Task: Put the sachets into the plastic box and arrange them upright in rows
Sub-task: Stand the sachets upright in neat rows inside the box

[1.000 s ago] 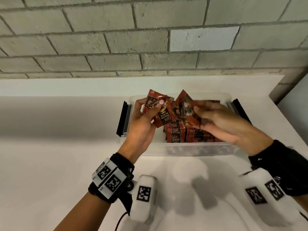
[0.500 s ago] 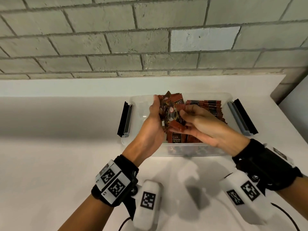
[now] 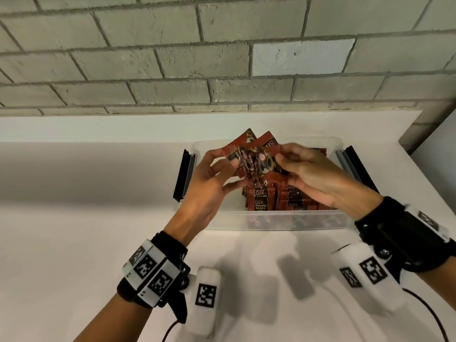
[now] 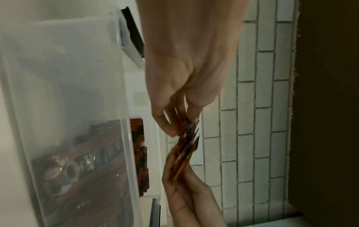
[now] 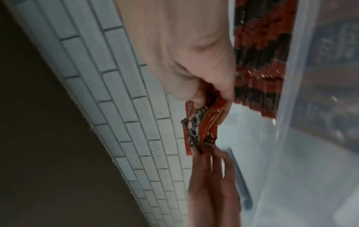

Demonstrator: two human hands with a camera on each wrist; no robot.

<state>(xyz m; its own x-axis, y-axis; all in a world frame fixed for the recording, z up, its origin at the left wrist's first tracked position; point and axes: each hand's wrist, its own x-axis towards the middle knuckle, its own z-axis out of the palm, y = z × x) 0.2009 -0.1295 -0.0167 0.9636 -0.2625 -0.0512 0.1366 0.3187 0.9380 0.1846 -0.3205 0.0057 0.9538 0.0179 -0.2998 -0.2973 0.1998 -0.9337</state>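
Observation:
A clear plastic box (image 3: 269, 219) stands on the white counter with its black latches folded out. Red sachets (image 3: 261, 201) stand upright in rows in its right and middle part; its left part holds none. Above the box both hands hold a fanned bunch of red sachets (image 3: 251, 156). My left hand (image 3: 217, 174) pinches the bunch's left side (image 4: 189, 138) with thumb and fingers. My right hand (image 3: 303, 169) pinches its right side (image 5: 202, 126).
A grey brick wall (image 3: 222, 53) rises behind the white counter (image 3: 74, 218). The box's black latches (image 3: 181, 178) stick out at both ends. A wall corner (image 3: 429, 129) closes off the far right. Cables trail from both wrist cameras near the front edge.
The two hands, apart with separate sachets a second ago, came together over the box. They have since risen slightly, and the bunch now fans out between them.

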